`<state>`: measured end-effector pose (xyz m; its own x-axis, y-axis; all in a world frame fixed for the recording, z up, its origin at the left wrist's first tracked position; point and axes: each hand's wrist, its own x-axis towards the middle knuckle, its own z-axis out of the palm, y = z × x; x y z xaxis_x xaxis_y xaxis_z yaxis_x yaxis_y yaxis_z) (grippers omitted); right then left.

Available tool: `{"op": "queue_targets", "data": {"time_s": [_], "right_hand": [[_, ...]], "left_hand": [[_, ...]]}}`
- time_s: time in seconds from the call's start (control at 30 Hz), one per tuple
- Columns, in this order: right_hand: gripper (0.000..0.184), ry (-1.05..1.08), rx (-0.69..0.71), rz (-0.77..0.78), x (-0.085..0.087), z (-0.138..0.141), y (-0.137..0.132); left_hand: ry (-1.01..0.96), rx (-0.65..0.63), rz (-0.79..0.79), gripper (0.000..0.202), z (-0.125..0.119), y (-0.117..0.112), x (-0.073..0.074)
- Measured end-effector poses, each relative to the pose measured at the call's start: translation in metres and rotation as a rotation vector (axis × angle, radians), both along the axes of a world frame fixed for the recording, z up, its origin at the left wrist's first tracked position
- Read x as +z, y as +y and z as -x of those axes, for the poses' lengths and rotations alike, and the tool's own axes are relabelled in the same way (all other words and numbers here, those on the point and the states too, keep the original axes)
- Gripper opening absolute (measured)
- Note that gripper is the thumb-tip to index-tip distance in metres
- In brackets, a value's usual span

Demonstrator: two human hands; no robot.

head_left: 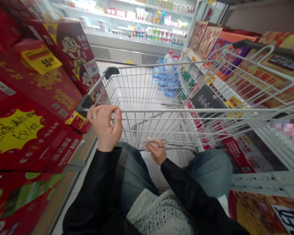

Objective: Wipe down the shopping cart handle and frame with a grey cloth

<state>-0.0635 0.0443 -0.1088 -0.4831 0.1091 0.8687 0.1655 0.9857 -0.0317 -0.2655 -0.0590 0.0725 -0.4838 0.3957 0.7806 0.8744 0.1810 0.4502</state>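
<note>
A wire shopping cart (176, 111) stands in a shop aisle in front of me, tilted in view, with nothing visible in its basket. My left hand (105, 125) is closed around the cart's top rim near its left black corner; a ring shows on one finger. My right hand (158, 151) is lower, at the cart's bottom edge, its fingers closed on a whitish cloth or wipe (149, 143) pressed against the wire. Both arms wear black sleeves, and my knees in blue jeans show below.
Red gift boxes (36, 94) with yellow price tags are stacked close on the left. Shelves of boxed goods (259, 81) line the right. Bottled water packs (169, 81) stand beyond the cart, and a lit refrigerated shelf (142, 29) crosses the far end.
</note>
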Motion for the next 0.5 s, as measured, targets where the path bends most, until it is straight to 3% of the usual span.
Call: {"op": "queue_targets", "data": {"time_s": [0.03,0.1,0.27,0.33,0.4,0.5], "right_hand": [[0.039,-0.004,0.008,0.013,0.003,-0.001,-0.003],[0.042,0.021,0.013,0.021,0.031,-0.003,-0.004],[0.046,0.372,-0.128,-0.115,0.157,-0.006,0.015],[0.046,0.447,-0.157,-0.155,0.182,0.0,0.023],[0.043,0.423,-0.15,-0.157,0.175,0.009,0.025],[0.037,0.22,-0.057,-0.103,0.115,0.021,0.016]], "left_hand": [[-0.003,0.002,-0.012,0.023,-0.001,0.0,-0.001],[-0.01,0.003,-0.03,0.023,-0.002,0.001,-0.002],[-0.016,0.015,-0.042,0.03,-0.005,-0.002,-0.002],[-0.015,-0.004,-0.044,0.031,-0.006,-0.003,-0.001],[-0.017,-0.024,-0.051,0.031,-0.007,-0.004,-0.001],[-0.035,-0.035,-0.066,0.031,-0.006,-0.003,-0.002]]}}
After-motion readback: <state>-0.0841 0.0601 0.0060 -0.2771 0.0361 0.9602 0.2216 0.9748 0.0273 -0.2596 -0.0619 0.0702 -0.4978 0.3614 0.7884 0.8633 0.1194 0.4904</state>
